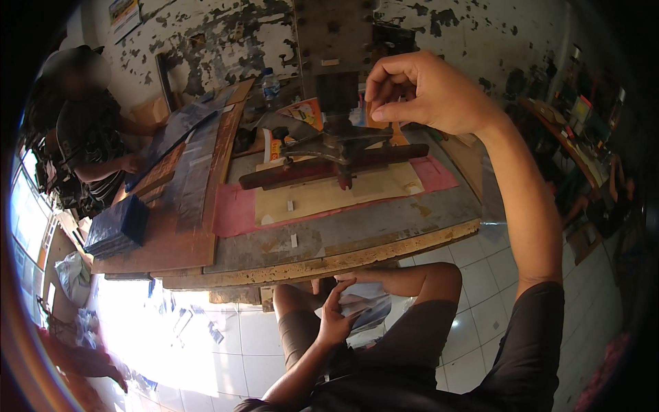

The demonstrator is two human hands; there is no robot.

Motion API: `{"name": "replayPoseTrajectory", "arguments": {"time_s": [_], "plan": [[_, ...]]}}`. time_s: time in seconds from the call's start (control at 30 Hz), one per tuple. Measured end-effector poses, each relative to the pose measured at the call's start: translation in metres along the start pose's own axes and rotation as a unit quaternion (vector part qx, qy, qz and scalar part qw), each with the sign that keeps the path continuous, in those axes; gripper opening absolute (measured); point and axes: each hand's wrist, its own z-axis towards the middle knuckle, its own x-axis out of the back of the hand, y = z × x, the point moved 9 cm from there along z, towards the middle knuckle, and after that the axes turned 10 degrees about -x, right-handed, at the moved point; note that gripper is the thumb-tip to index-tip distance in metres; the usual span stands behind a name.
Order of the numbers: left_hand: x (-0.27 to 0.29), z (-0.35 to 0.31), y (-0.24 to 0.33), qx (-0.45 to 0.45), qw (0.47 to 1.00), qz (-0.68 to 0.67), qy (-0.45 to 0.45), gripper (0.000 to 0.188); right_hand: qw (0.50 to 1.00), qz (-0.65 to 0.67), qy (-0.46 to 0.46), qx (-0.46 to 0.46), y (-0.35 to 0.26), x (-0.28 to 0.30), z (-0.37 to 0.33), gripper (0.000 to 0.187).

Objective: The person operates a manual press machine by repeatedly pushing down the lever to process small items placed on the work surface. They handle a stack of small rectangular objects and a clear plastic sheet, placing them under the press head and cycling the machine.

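Below, left hand [335, 317] pinches thin, limp white-and-blue sheets [367, 305] in the lap under the table edge [357, 257], best gripped by an edge; right hand [425, 93], fingers curled shut, hovers above the press [336, 147], contents unclear.

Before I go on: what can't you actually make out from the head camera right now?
- What the right hand pinches: its curled fingers hide it.
- The sheets in the left hand: partly under the table edge, too small to read.
- The press head top: cut off by the upper edge.
- The floor at lower left: washed out by glare.
- The co-worker's hands: small, near the bent rim.
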Motion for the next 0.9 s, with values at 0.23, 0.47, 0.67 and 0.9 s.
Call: {"name": "replayPoseTrajectory", "arguments": {"time_s": [0.23,0.47,0.67,0.9], "plan": [[0.002,-0.004,0.009,-0.021,0.998,0.053,0.01,0.066,1.0,0.0,-0.002,0.013,-0.006,-0.011,0.003,0.016],[0.006,0.001,0.01,-0.062,0.994,0.09,0.011,0.064,0.996,0.068,-0.052,0.009,-0.019,-0.027,-0.013,0.011],[0.017,0.002,0.011,-0.021,0.998,0.044,0.046,0.054,0.885,0.219,-0.406,0.068,-0.041,-0.191,-0.168,0.013],[0.034,0.013,0.05,-0.08,0.985,0.137,0.074,0.034,0.937,0.062,-0.328,-0.097,0.114,-0.424,-0.306,0.014]]}}
